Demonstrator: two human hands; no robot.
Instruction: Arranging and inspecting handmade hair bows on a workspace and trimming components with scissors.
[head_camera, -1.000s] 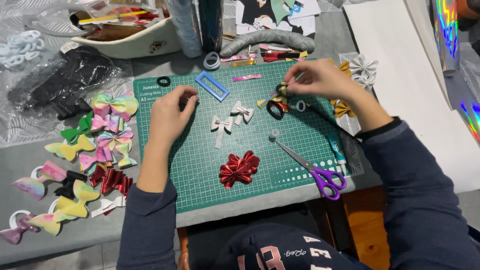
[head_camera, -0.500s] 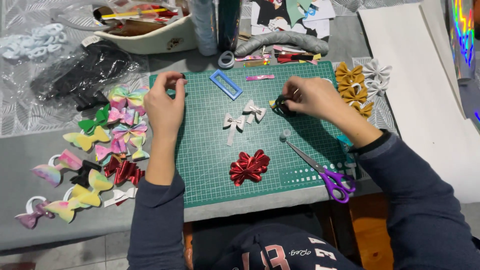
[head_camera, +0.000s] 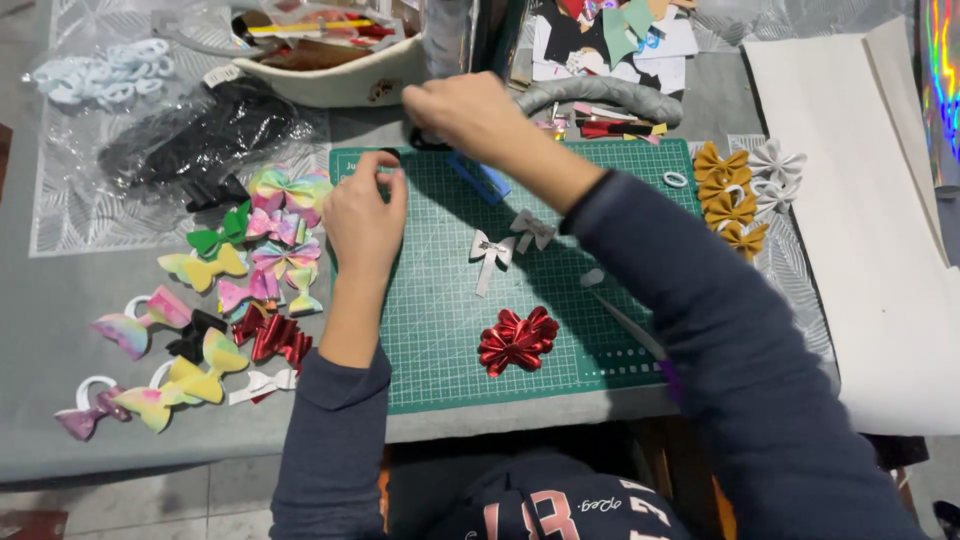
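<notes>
Nearest, at 6 o'clock on the green cutting mat (head_camera: 440, 340): red metallic bow (head_camera: 517, 340), lying flat, nothing touching it; just past it, toward mat centre, two small silver bows (head_camera: 492, 252) side by side, clear of both hands; left hand (head_camera: 363, 218) rests on the mat at 10 o'clock, fingers (head_camera: 385, 178) curled with the tips drawn together near a small dark ring at the mat's edge, can't tell if they actually pinch anything; at 9 o'clock, off the mat on the grey bench (head_camera: 60, 290), a scatter of coloured bows (head_camera: 240, 270) in green, yellow, pink, rainbow and red, some on white rings; at 3 o'clock, gold and white bows (head_camera: 738, 190) stacked beside a sheet of white paper (head_camera: 870, 220); right arm crosses the mat diagonally, right hand (head_camera: 470, 115) at 12 o'clock over the mat's far edge, fingers bent downward, grip hidden from view; a blue rectangular piece (head_camera: 482, 178) lies on the mat just under that wrist; beyond, a cream tray (head_camera: 340, 80) of supplies and a grey padded headband (head_camera: 610, 95).
</notes>
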